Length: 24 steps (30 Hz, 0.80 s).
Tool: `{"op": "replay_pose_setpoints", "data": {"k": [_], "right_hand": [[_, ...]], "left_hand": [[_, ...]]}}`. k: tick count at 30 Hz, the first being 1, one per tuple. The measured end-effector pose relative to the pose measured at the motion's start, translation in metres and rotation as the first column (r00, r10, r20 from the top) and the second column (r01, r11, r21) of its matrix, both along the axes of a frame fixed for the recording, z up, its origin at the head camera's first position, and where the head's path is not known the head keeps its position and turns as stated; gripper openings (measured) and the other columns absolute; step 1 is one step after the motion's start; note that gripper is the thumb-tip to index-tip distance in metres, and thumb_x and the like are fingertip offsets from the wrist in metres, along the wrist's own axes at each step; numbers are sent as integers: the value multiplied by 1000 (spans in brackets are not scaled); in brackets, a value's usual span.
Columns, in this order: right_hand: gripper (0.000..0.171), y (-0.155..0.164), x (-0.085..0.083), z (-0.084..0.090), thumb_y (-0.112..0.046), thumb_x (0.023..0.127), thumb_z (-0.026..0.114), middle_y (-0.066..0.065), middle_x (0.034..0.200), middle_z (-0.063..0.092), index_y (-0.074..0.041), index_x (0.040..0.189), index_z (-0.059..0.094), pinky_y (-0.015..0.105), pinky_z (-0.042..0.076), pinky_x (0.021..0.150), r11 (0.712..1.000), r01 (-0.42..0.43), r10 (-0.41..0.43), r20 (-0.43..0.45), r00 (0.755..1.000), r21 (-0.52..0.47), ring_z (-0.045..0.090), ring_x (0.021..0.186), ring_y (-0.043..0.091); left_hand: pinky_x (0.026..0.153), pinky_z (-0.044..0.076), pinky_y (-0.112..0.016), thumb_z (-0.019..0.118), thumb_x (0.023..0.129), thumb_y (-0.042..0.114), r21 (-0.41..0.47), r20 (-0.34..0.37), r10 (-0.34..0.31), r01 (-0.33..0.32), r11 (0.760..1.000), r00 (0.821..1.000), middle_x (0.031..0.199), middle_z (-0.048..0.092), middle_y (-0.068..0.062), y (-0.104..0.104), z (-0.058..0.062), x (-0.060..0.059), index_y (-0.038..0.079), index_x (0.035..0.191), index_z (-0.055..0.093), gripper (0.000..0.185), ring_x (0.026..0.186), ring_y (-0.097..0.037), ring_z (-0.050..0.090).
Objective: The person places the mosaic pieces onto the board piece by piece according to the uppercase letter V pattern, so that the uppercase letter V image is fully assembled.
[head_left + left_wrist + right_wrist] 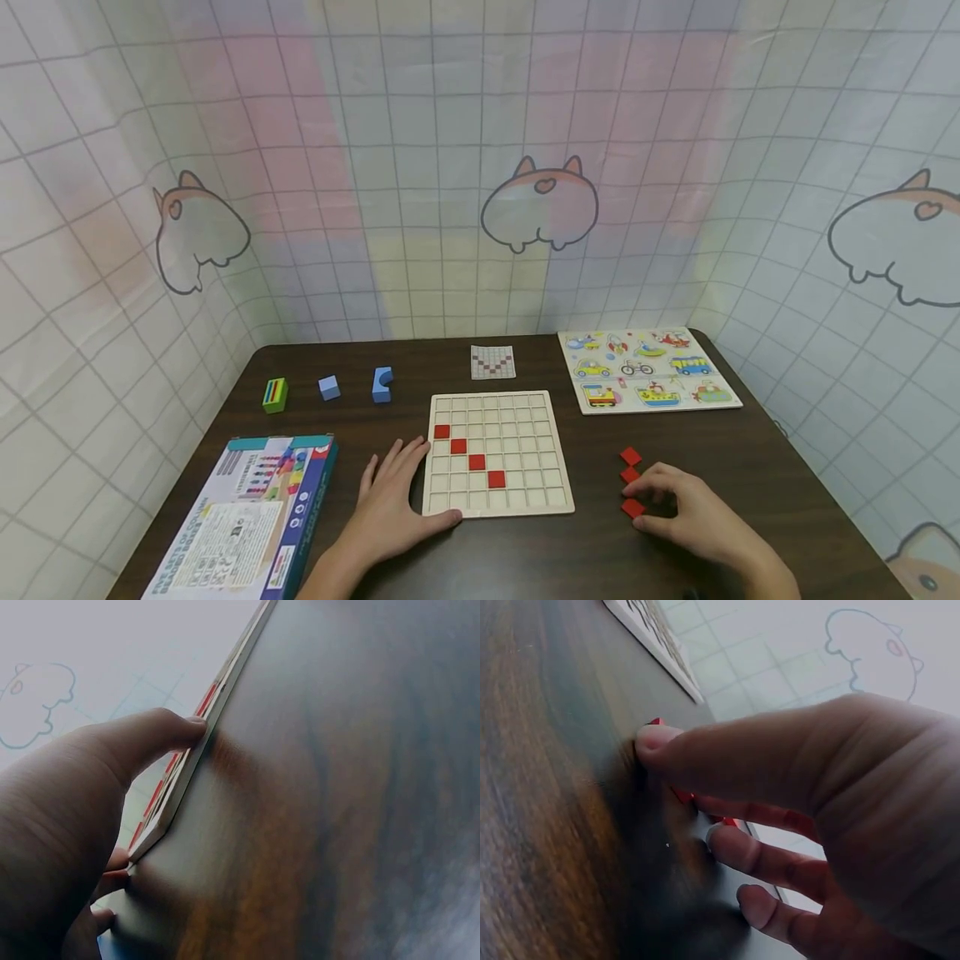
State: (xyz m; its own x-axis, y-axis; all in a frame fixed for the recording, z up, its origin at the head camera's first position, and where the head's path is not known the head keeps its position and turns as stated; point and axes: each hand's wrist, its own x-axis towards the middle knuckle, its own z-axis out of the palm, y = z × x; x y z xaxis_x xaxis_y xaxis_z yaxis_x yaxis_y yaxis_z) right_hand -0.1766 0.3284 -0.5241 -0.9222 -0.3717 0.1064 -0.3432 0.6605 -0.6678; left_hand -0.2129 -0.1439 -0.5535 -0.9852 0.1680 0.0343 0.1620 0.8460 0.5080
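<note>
A wooden grid board (498, 502) lies mid-table with several red tiles (476, 461) set in a diagonal. My left hand (395, 498) rests flat at the board's near left corner, fingers straight. Its thumb (161, 733) presses against the board's edge (225, 682). To the right, three loose red tiles (631, 456) lie on the table. My right hand (651, 505) curls over them and pinches the nearest red tile (633, 507) between thumb and fingers. In the right wrist view the thumb (657, 740) touches a red tile (655, 721), and more red shows under the fingers.
A blue game box (247, 517) lies at the front left. A green block (275, 395), a blue cube (328, 387) and a notched blue block (382, 385) stand at the back left. A pattern card (492, 362) and a vehicle puzzle (645, 368) lie behind the board. Curtain walls surround the table.
</note>
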Motion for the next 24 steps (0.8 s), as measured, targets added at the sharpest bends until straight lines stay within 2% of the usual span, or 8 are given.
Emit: {"op": "replay_pose_setpoints", "data": {"k": [4,10,17,21,24], "right_hand": [[27,-1,-4,-1,-35,94,91,-10,113,68,-29,118,79,25,49,78,1000,8,-8,3,1000,6,56,94,7],[26,-8,-7,-6,-40,92,92,-10,104,66,-29,109,76,24,50,76,998,66,-66,4,998,19,57,91,5],[27,-11,-7,-7,-39,91,93,-10,106,66,-31,114,80,24,47,75,995,97,-97,-1,995,30,55,90,7],[22,-11,-7,-7,-39,92,92,-11,105,65,-34,109,80,24,44,73,994,101,-100,-6,995,41,54,89,8],[20,-13,-9,-6,-40,92,92,-13,104,66,-35,106,78,24,46,74,992,114,-113,-8,994,53,56,90,7]], "left_hand": [[134,7,-77,80,71,93,4,-1,-4,4,1000,1000,180,41,-3,0,0,-1,24,171,45,127,172,-39,26],[135,6,-77,79,70,94,0,1,-4,4,1000,1000,180,41,-3,0,-1,-1,25,171,44,127,172,-39,25],[134,6,-77,80,70,93,9,-2,-5,5,1000,1000,179,42,-4,0,-1,-1,25,171,45,127,172,-39,26],[134,6,-77,80,70,93,8,1,-5,5,1000,1000,179,41,-3,0,-1,-1,25,171,45,127,171,-39,26],[135,6,-77,80,71,93,7,2,-6,6,1000,1000,180,41,-3,0,-1,-1,25,171,45,127,172,-39,26]]}}
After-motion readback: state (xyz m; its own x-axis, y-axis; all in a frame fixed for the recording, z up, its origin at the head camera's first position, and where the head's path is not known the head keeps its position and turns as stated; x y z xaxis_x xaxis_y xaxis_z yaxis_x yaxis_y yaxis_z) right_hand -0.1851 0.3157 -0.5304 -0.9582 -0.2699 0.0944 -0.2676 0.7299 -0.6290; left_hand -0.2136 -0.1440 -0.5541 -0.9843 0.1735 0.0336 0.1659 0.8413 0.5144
